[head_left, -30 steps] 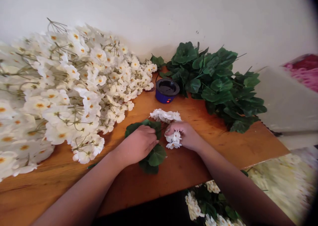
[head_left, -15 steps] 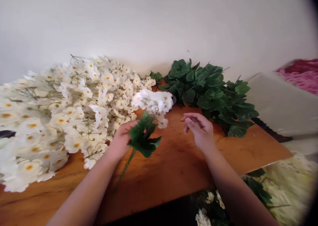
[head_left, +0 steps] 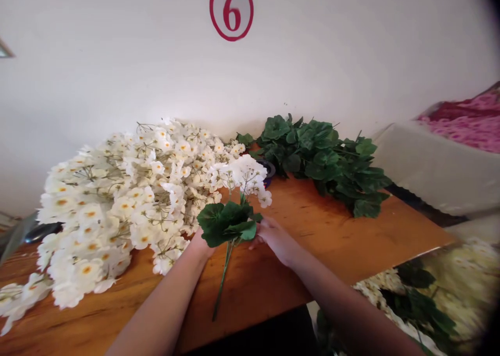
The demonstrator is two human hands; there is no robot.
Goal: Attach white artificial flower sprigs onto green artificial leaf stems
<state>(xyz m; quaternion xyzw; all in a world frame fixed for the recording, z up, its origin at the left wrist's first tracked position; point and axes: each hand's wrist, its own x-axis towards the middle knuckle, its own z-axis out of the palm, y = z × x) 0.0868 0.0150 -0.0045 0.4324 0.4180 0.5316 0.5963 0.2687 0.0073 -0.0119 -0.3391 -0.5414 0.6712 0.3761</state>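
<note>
We find the artificial flower spray (head_left: 230,223) standing upright near the middle of the view, its white blossoms (head_left: 244,173) on top, its broad green leaves (head_left: 228,225) below them, and its bare green stem (head_left: 223,280) slanting down over the wooden surface (head_left: 320,236). Our left hand (head_left: 200,244) sits behind the leaves, so we cannot tell how tightly it grips, or whether it does. Our right hand (head_left: 276,240) lies open, its fingers extended and close beside the leaves, with no visible hold on anything.

At 10 o'clock, a heap of white artificial blossoms (head_left: 117,205) lies very near the spray, and a snagged stem there could tangle both. At 1 o'clock, a blue pot (head_left: 267,172) sits partly hidden behind the blossoms, where a careless swing could knock it. At 2 o'clock lies a pile of green leaf sprays (head_left: 324,158). If the unseen grip is slack, the spray could tip or drop, and its long stem could catch on the surface.
</note>
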